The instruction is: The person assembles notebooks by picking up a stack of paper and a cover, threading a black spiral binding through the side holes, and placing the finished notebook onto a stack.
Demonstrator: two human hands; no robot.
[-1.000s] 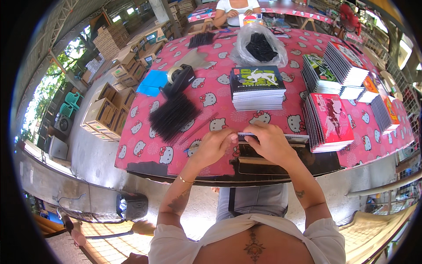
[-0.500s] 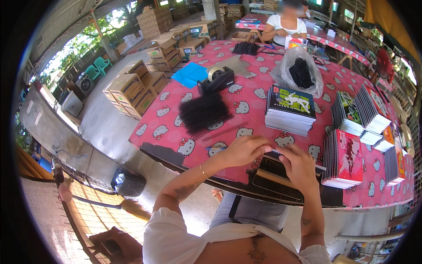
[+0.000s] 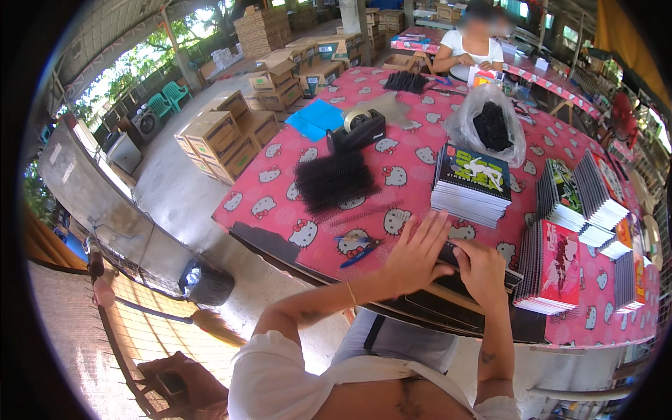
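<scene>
At the near table edge my left hand (image 3: 418, 257) lies with its fingers stretched out and together, thumb toward the right. Beside it my right hand (image 3: 481, 271) is closed, its fingers bent at a narrow dark edge between the two hands; what it grips is mostly hidden. Both hands are over a black board (image 3: 420, 308) with a brown strip. Just beyond them rises a stack of spiral notebooks (image 3: 473, 183) with a dark, green-printed cover. Left of my left hand lie blue-handled cutters (image 3: 360, 253). A pile of black binding coils (image 3: 334, 182) lies farther left, with loose coils (image 3: 369, 213) nearby.
Red-covered notebooks (image 3: 556, 262) and more notebook stacks (image 3: 560, 189) stand at right. A tape dispenser (image 3: 358, 129), a blue sheet (image 3: 313, 119) and a plastic bag of black coils (image 3: 490, 126) lie farther back. A person (image 3: 470, 52) sits across the table. Cartons (image 3: 217, 136) stand on the floor.
My left hand has gone from pinching beside the right hand to lying flat with fingers extended. The blue-handled cutters now show more fully. The whole view has shifted slightly.
</scene>
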